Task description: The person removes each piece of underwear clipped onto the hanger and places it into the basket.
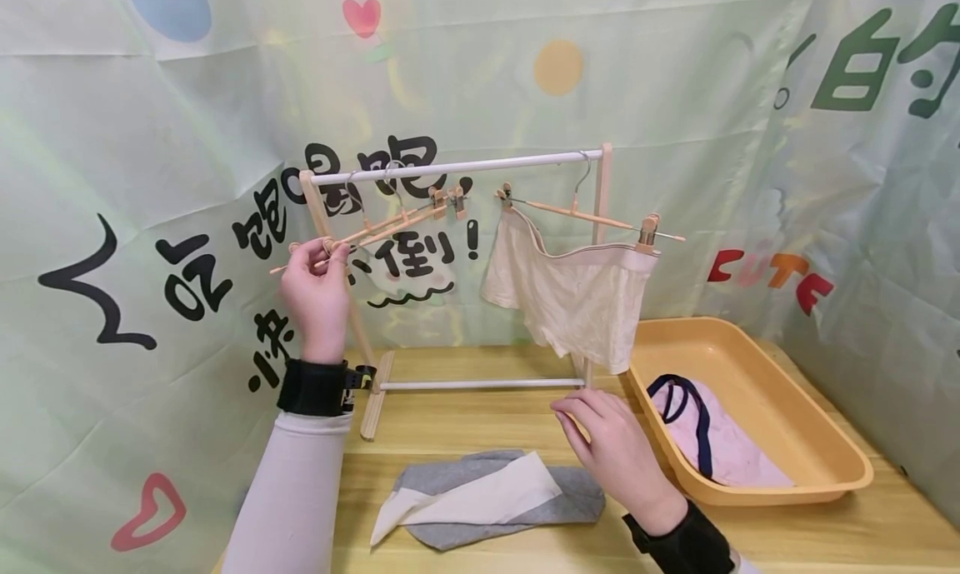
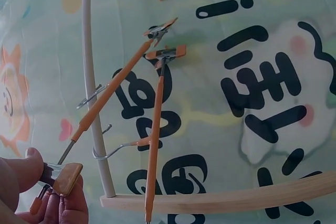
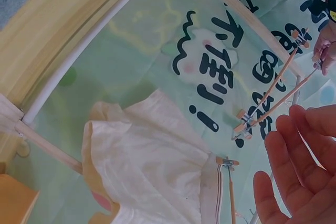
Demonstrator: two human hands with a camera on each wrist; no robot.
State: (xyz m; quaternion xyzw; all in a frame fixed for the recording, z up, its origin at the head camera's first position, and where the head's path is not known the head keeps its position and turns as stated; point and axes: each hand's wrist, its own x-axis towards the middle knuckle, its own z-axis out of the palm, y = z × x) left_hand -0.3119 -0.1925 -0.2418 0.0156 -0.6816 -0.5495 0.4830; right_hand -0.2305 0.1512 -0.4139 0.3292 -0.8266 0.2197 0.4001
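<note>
At the left end of the rack, my left hand [image 1: 318, 307] pinches a clip [image 2: 67, 179] of a wooden clip hanger [image 2: 111, 95] between thumb and fingers. Beside it hangs a second bare clip hanger [image 2: 155, 150], the two crossing in the head view. Both hook over the white rail [image 1: 487, 165] of a small wooden rack. Farther right, cream shorts [image 1: 585, 295] hang by the waistband from the clips of a third hanger [image 1: 555, 210]. Below the shorts, my right hand [image 1: 618, 453] is held with fingers loosely bent and nothing in them.
On the wooden table [image 1: 465, 424] lies a folded grey and cream garment [image 1: 517, 495], in front of the rack. To the right stands a yellow tub [image 1: 757, 497] holding a pink cloth [image 1: 742, 453] with a navy strap [image 1: 703, 441]. A printed curtain [image 1: 465, 82] stands behind.
</note>
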